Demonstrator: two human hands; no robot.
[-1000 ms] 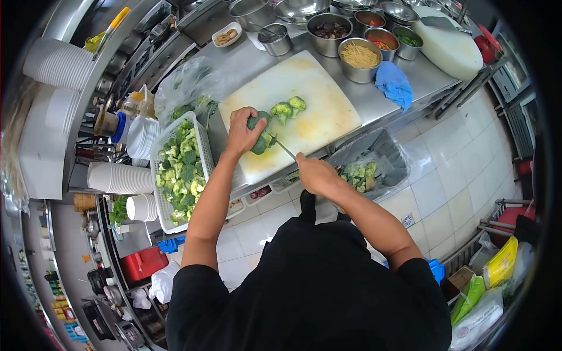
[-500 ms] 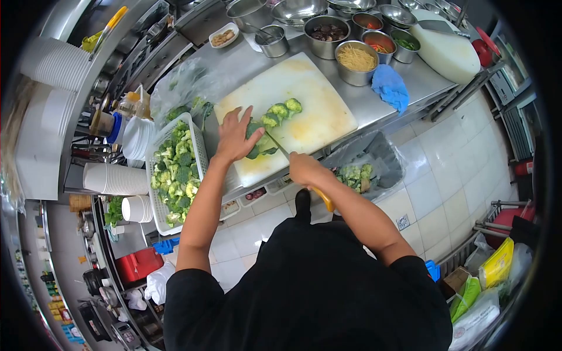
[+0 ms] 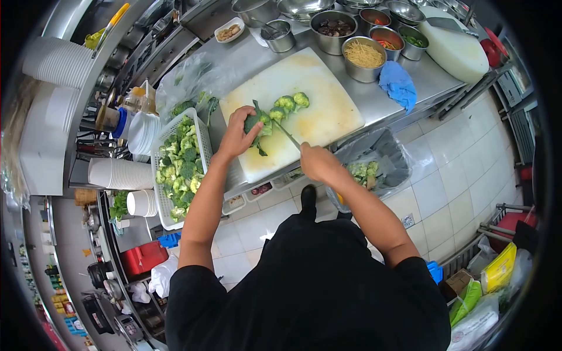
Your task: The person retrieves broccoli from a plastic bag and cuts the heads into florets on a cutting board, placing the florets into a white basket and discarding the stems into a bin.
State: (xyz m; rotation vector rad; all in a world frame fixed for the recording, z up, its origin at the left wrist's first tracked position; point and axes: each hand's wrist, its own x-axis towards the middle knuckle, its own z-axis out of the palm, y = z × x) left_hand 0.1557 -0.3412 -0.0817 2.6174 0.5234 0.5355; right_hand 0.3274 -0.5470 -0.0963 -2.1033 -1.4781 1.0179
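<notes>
My left hand (image 3: pixel 239 133) is curled around a head of broccoli (image 3: pixel 253 124) lying at the left of the white cutting board (image 3: pixel 333 117). In my right hand (image 3: pixel 318 162) is a knife (image 3: pixel 288 135), its handle mostly hidden by my hand and forearm. The blade points up and left, with its tip against the green of the broccoli. Several cut florets (image 3: pixel 291 103) sit in a row just beyond the tip. Loose leaves and stem pieces (image 3: pixel 257 147) lie below the broccoli, next to my left fingers.
A white basket (image 3: pixel 206 143) of broccoli pieces stands left of the board, below a clear plastic bag (image 3: pixel 175 82). A lined bin (image 3: pixel 404 167) with trimmings is under the counter edge. Metal pots, one with yellow strips (image 3: pixel 364 55), and a blue cloth (image 3: pixel 398 85) are at the right.
My left hand has gone from spread fingers over the broccoli to a curled grip on it. The broccoli has turned, and the knife tip has shifted slightly up. The whole view has moved a little.
</notes>
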